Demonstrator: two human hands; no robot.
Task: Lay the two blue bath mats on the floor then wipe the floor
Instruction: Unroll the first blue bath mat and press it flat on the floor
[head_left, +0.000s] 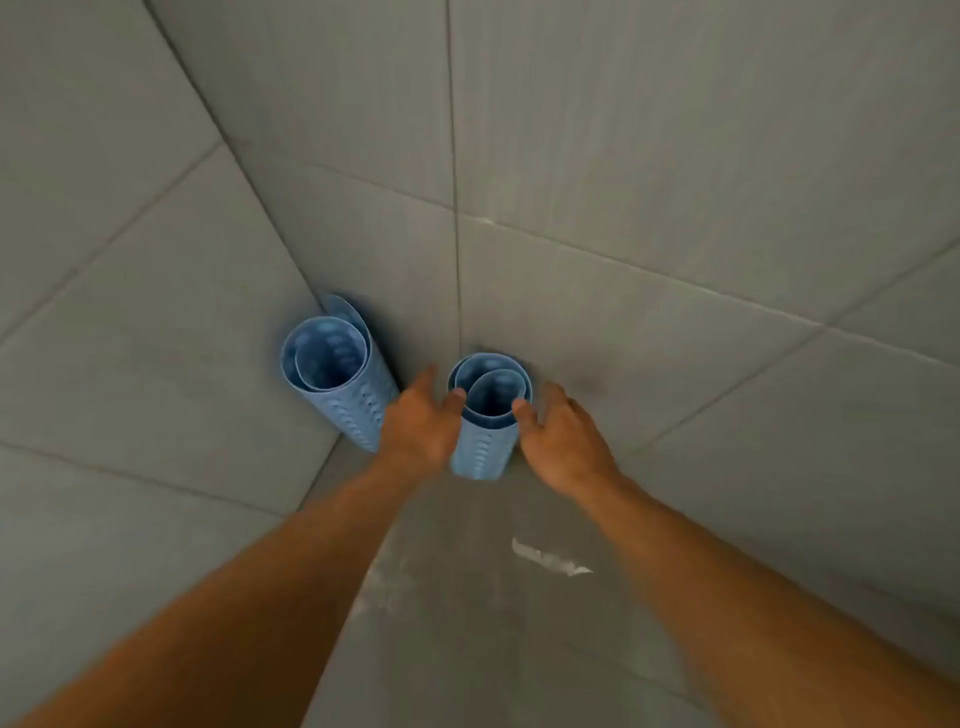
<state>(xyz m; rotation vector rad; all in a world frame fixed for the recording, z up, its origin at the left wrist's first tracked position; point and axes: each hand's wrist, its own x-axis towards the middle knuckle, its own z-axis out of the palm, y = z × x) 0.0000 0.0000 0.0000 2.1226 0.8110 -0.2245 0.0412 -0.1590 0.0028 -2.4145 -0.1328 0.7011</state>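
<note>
1. Two blue bath mats stand rolled up on end in a tiled corner, seen from above so their open spiral tops face the camera.
2. The left rolled mat (332, 371) is at about 10 o'clock from the middle of the view. It leans against the grey wall tiles (156, 291) right at the corner seam, with a loose flap of its outer edge sticking up behind it.
3. The right rolled mat (485, 413) stands near the centre of the view, close to the back wall, at 3 o'clock from the first mat and a little apart from it.
4. Both mats show rows of small holes or bumps down their outer sides. No brand, label or writing can be read on them or anywhere else.
5. The left hand (421, 421) is at the 9 o'clock side of the right rolled mat; its grip is spread, with a fingertip touching the roll's top rim.
6. The right hand (563, 441) is at the 3 o'clock side of the same roll, fingers also spread, thumb tip against the rim. Neither grip has closed around the mat; the roll sits between the two hands.
7. The grey floor (467, 623) below the hands carries a pale whitish smear (548, 561) at about 5 o'clock from the right roll, and fainter pale marks to its left.
</note>
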